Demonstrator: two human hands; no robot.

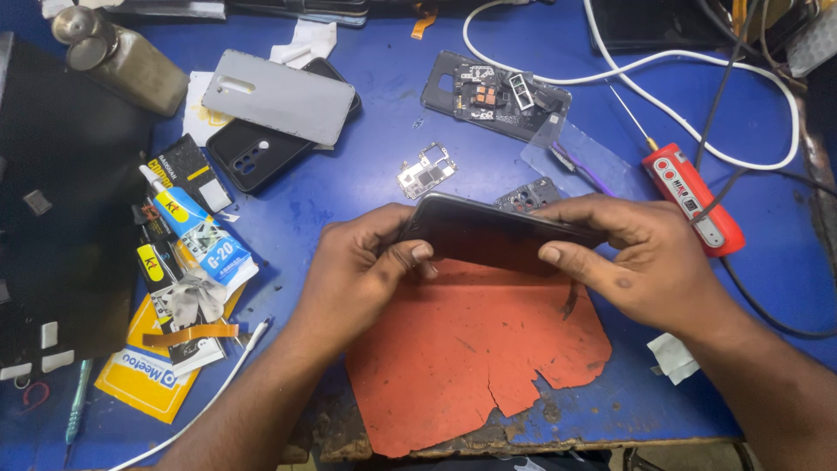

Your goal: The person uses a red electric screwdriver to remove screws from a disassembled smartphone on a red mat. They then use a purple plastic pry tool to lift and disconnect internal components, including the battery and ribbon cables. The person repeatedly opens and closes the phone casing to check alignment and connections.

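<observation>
Bare hands (366,270), forearms unsleeved

The dark phone's (497,231) ends are hidden under both hands' fingers; a small part (527,196) behind it is half covered; the white cable (645,61) runs off the top edge.

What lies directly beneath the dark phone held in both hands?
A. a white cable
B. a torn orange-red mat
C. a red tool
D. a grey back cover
B: the left hand and right hand hold the dark phone over the torn orange-red mat on the blue table.
</observation>
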